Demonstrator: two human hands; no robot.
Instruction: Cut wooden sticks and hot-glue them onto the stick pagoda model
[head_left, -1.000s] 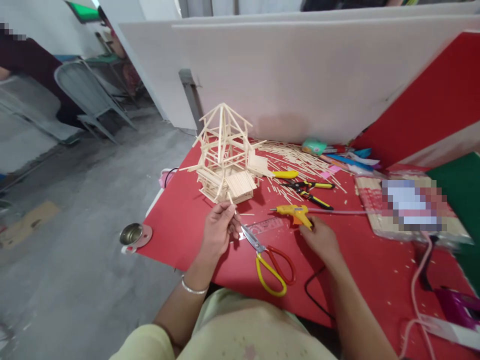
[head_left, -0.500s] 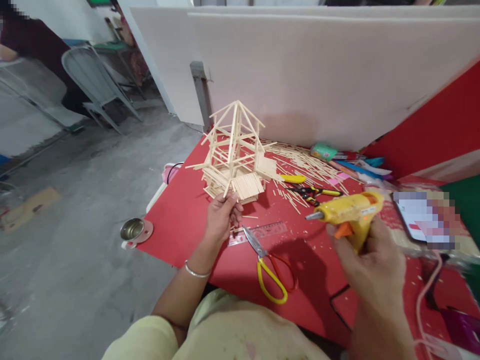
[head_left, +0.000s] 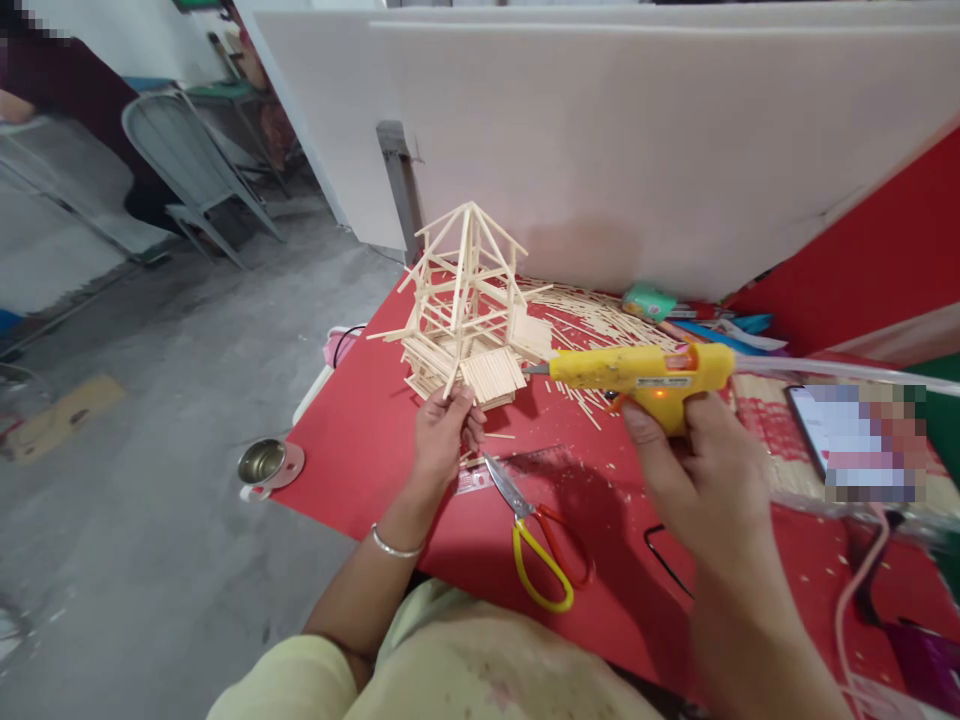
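A pavilion-like model (head_left: 491, 378) built of thin wooden sticks stands on the red table. My left hand (head_left: 442, 430) is closed at its near corner, thumb and fingers pinching the low end of a protruding stick. In my right hand (head_left: 709, 470) is a yellow glue gun (head_left: 637, 368), its grip wrapped by the fingers and an orange light showing. The nozzle points left, close to the slatted roof panel; whether it touches cannot be made out. Scissors (head_left: 529, 530) with one yellow and one red handle lie below my left hand, their blades over a clear ruler (head_left: 474, 480).
Loose sticks (head_left: 592, 315) spread behind the glue gun. A phone (head_left: 847, 435) lies at the right on a plastic-wrapped stick bundle. A metal cup (head_left: 266, 465) sits in a holder off the table's left edge. A white board (head_left: 637, 140) stands behind; a person (head_left: 82, 110) is at far left.
My right hand has brought the glue gun left and up, turning it so the nozzle is beside the model's roof panel. My left hand keeps its pinch at the corner.
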